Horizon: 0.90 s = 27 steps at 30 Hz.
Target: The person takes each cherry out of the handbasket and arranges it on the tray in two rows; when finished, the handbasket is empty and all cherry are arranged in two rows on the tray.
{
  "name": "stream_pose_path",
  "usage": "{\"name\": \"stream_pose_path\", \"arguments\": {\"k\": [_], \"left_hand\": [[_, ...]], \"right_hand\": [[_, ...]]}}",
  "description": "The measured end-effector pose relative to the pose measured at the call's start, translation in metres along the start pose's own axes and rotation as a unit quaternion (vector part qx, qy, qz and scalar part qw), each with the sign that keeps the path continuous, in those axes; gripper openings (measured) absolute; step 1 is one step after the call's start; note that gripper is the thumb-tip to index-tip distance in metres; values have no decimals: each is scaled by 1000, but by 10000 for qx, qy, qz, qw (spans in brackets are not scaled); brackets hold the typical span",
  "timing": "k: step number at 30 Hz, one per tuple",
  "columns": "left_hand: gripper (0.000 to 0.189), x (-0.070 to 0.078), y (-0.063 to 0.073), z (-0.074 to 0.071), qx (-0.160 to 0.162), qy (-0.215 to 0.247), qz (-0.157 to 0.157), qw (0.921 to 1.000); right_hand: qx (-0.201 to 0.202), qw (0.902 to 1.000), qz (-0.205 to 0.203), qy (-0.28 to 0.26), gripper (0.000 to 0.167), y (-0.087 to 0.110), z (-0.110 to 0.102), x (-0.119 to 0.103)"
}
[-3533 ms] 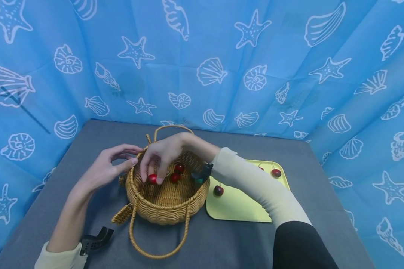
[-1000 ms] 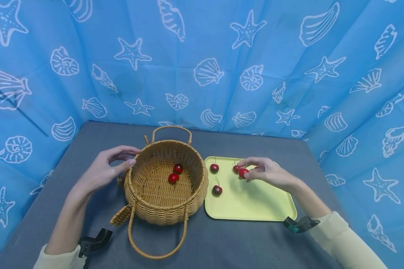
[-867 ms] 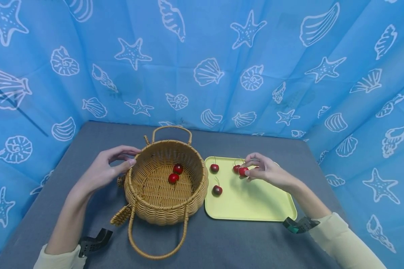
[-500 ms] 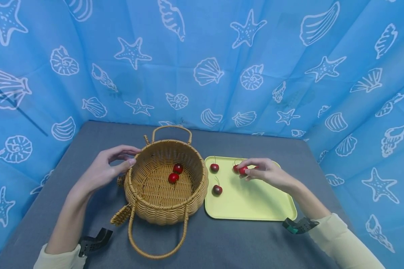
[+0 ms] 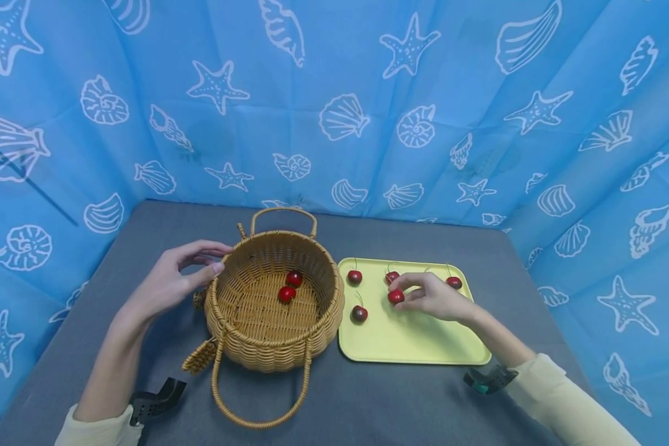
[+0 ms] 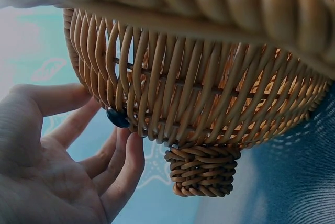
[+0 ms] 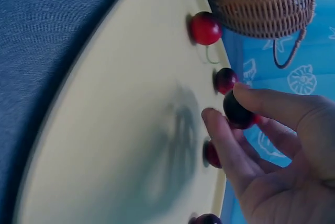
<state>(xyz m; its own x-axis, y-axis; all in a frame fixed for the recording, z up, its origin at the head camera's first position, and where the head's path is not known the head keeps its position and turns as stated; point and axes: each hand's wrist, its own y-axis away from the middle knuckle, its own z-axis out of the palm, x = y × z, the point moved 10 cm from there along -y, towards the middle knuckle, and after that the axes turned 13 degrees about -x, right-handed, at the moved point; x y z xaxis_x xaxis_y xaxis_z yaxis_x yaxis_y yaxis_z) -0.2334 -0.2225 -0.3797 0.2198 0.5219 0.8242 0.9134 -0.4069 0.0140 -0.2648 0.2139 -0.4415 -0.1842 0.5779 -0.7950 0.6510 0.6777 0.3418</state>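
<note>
My right hand [image 5: 437, 298] pinches a dark red cherry [image 5: 396, 297] between thumb and fingers, just above a pale yellow tray [image 5: 412, 347]. In the right wrist view that cherry [image 7: 238, 111] looks nearly black, apart from the tray surface. Several stemmed cherries lie along the tray's far and left parts, among them one near the left edge [image 5: 359, 314]. Left of the tray stands a round wicker basket [image 5: 279, 358], with two red cherries [image 5: 287, 294] on its floor. My left hand [image 5: 173, 279] touches the basket's left outer side with loosely bent fingers, beside a black bead [image 6: 117, 118].
One basket handle [image 5: 259, 425] lies toward me on the grey table [image 5: 379, 402]; the other stands up at the back. A wicker foot-like piece [image 5: 199, 357] juts out at the front left. A blue seashell curtain [image 5: 312, 124] closes off the back and sides.
My right hand was inside the basket with a cherry 3.5 seconds ago; now it is over the tray. In the last half second it has shifted toward me with a cherry. The left hand stays put.
</note>
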Motion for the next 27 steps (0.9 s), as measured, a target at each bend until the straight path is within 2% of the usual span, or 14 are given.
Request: {"name": "stream_pose_path", "arguments": {"k": [6, 13, 19, 27], "left_hand": [[36, 0, 1, -1, 2, 23, -34, 10000], [36, 1, 1, -1, 12, -9, -30, 10000], [36, 0, 1, -1, 10, -22, -30, 10000], [36, -1, 0, 0, -17, 5, -54, 10000]], "right_hand": [[-46, 9985, -10, 552, 29, 4, 6, 2], [-7, 9982, 181, 578, 28, 6, 12, 12], [165, 9973, 93, 709, 29, 7, 13, 13], [83, 9968, 83, 791, 35, 11, 13, 10]]}}
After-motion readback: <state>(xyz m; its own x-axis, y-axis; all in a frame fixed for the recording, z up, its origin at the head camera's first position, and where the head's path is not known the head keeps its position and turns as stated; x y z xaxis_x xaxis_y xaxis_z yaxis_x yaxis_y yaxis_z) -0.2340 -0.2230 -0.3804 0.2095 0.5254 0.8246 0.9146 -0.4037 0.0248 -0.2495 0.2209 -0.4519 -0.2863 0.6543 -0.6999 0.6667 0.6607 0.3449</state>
